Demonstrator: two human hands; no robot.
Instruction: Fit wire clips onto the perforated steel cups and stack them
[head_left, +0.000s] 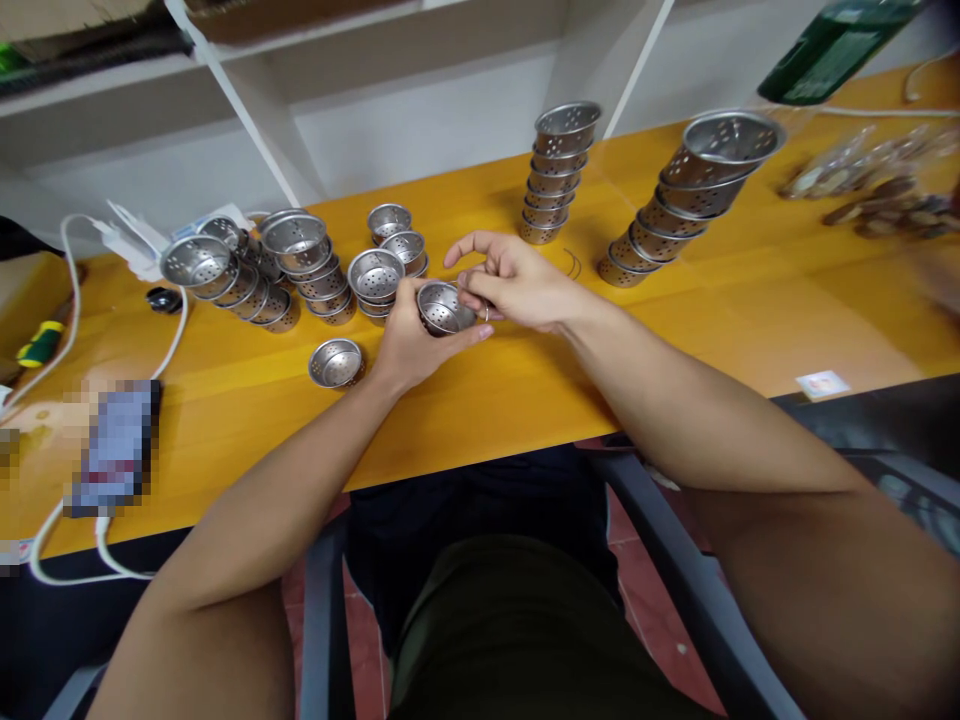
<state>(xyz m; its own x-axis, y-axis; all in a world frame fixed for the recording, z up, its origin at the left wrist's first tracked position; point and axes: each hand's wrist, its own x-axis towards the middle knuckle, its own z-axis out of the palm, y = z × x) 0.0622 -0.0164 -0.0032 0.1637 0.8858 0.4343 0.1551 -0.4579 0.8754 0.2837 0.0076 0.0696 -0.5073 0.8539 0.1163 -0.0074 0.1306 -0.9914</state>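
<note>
My left hand (409,345) is wrapped round a small perforated steel cup (442,307), held just above the yellow wooden table (525,390). My right hand (514,285) is beside it, fingers pinched at the cup's rim on a thin wire ring (486,313), the index finger stretched out. A single loose steel cup (336,363) lies on the table left of my left hand. Short stacks of the same cups (377,280) stand just behind my hands.
Toppled rows of cups (247,270) lie at the left, a tall stack (556,170) and a leaning stack (686,195) stand at the back right. A white cable (176,330), a pixelated phone (116,445), a screwdriver (41,343) and a wire loop (574,263) are on the table.
</note>
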